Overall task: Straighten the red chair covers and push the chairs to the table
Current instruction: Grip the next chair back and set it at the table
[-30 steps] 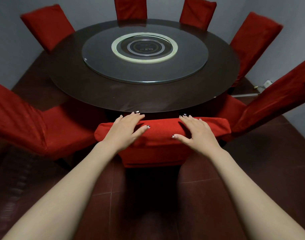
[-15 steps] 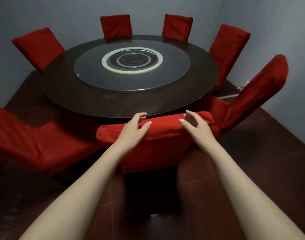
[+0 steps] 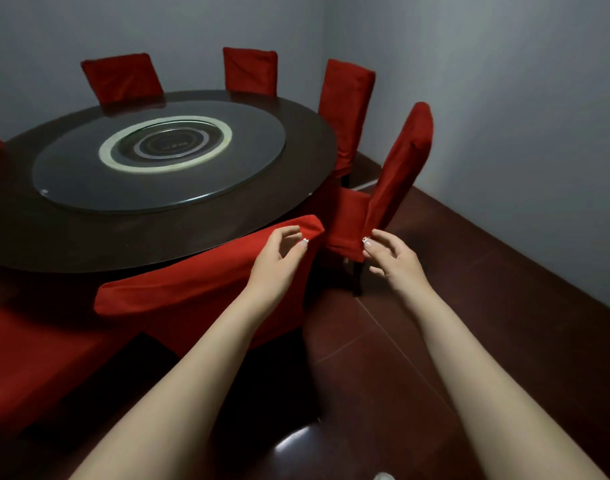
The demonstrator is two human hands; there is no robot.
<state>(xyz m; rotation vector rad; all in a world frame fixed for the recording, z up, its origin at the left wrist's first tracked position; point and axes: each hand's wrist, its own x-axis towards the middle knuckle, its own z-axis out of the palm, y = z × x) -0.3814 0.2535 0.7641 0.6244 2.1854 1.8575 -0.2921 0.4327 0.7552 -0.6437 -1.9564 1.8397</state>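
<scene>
Head view: the round dark table (image 3: pixel 307 174) is seen filling the left of the room. A glass turntable (image 3: pixel 248 168) is laid on its middle, and the mark at the turntable's centre is too small to be read. Against the table's near edge, the nearest chair (image 3: pixel 192 285) is shown from behind, its red cover lying smooth along the top of the back. At the table's right side a second chair (image 3: pixel 404 161) is found with its back standing off from the edge and angled, plain red cloth draped over back and seat. More covered chairs (image 3: pixel 249 69) are ranged round the table's far side. The left hand (image 3: pixel 279 261) is held at the nearest chair's right corner, fingers loosely curled, nothing gripped. The right hand (image 3: pixel 391 261) is raised before the second chair's seat, fingers relaxed, nothing held.
</scene>
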